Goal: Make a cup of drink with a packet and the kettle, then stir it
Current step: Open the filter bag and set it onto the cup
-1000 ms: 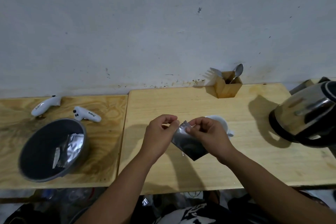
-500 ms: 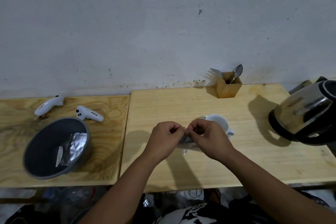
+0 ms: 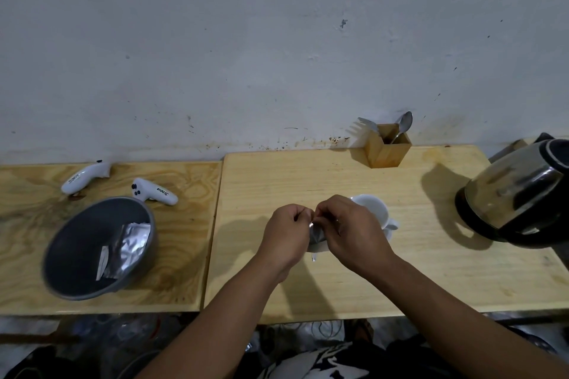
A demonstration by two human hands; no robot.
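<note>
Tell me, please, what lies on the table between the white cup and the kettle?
Nothing lies there. In the head view, the stretch of light wood table between the white cup and the kettle is bare; only the kettle's shadow falls on it.

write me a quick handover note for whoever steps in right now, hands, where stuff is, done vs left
Left hand and right hand: both pinch the top of the silver packet, just in front of the cup.
Cup: white, on the right board, partly hidden by the right hand; contents not visible.
Kettle: on the far right of that board, untouched.
Spoon: upright in the wooden holder by the wall.
Grey bowl on the left board holds more foil packets.
Done: packet picked up. Whether it is torn open cannot be seen.
Left: open and empty the packet into the cup, pour from the kettle, stir.
</note>
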